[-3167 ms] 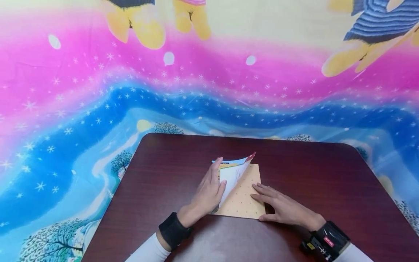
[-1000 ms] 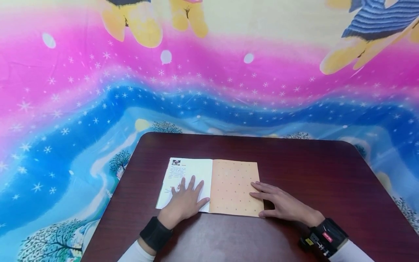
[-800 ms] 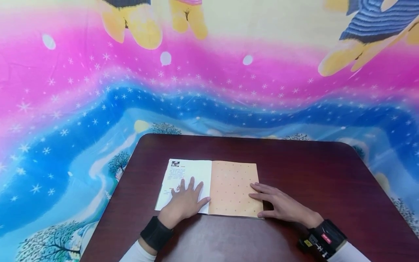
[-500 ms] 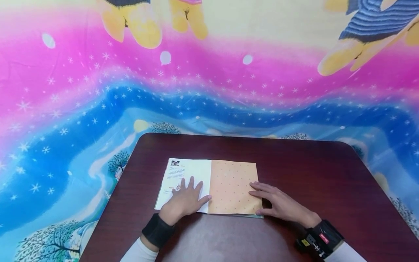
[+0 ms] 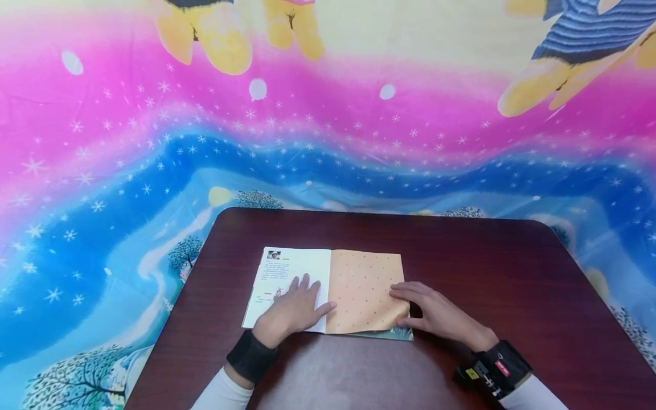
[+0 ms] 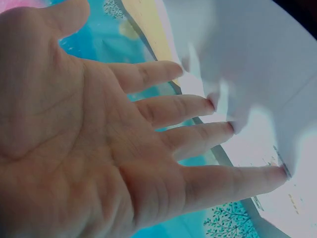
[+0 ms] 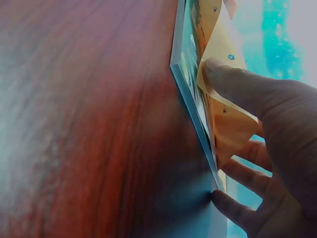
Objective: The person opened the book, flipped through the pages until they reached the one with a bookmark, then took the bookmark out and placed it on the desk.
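An open picture book (image 5: 353,290) lies on the table. Its left page (image 5: 307,262) is white with a small photo and text, and the right is a peach page (image 5: 359,285) with small dots. My left hand (image 5: 294,307) rests on the white page, fingers extended, its thumb reaching across the spine. At the book's right edge, my right hand (image 5: 435,313) has its thumb (image 7: 233,82) on the near corner of the peach page, which buckles up between thumb and fingers. A greenish page (image 5: 394,332) shows beneath the raised corner.
The dark reddish-brown table (image 5: 487,267) extends round the book on every side. Behind it hangs a pink and blue cloth (image 5: 328,125) printed with snowflakes and trees. Each wrist has a black band (image 5: 252,356), with white sleeves below.
The book was partly opened, then laid flat with my left hand on the white page. Since then, my right thumb has bent the peach page's near corner up and inward, uncovering the greenish page.
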`<state>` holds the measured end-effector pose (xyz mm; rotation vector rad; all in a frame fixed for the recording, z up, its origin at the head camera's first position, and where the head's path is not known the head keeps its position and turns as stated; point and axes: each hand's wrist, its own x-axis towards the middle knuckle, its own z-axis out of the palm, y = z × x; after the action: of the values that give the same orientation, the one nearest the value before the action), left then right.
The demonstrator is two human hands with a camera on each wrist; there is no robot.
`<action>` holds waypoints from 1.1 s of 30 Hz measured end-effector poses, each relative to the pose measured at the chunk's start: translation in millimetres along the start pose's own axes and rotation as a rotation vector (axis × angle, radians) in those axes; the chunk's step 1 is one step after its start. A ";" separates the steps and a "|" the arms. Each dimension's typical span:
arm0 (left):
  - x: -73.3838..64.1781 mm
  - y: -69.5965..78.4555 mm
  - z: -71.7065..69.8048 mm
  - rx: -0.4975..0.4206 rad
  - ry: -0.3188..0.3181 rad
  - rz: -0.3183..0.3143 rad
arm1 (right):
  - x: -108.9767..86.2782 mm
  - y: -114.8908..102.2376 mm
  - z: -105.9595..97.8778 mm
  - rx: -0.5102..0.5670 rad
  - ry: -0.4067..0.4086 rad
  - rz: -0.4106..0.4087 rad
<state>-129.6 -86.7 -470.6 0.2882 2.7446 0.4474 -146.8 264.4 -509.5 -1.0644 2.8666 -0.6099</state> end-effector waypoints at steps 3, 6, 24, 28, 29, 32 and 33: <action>1.4 1.5 0.1 -0.001 -0.003 0.009 | 2.5 -1.9 0.3 0.010 0.014 0.022; 2.5 3.7 1.5 0.005 -0.005 0.014 | 3.8 -3.6 0.2 0.021 0.017 0.055; 5.0 22.6 14.2 0.076 0.004 0.113 | 16.8 -7.9 0.7 0.012 0.086 0.136; 3.7 26.7 18.7 0.090 0.004 0.130 | 18.2 -10.2 0.8 -0.014 0.132 0.131; 3.6 27.8 20.0 0.090 0.004 0.134 | 18.7 -10.7 0.8 -0.023 0.146 0.129; 3.6 30.6 23.7 0.099 0.003 0.140 | 20.1 -12.2 0.1 -0.040 0.184 0.122; 3.7 31.5 24.8 0.104 0.004 0.138 | 20.4 -12.6 -0.2 -0.045 0.196 0.121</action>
<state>-119.5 -49.8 -483.1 0.5060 2.7675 0.3410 -154.6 242.8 -502.4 -0.8728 3.0977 -0.6803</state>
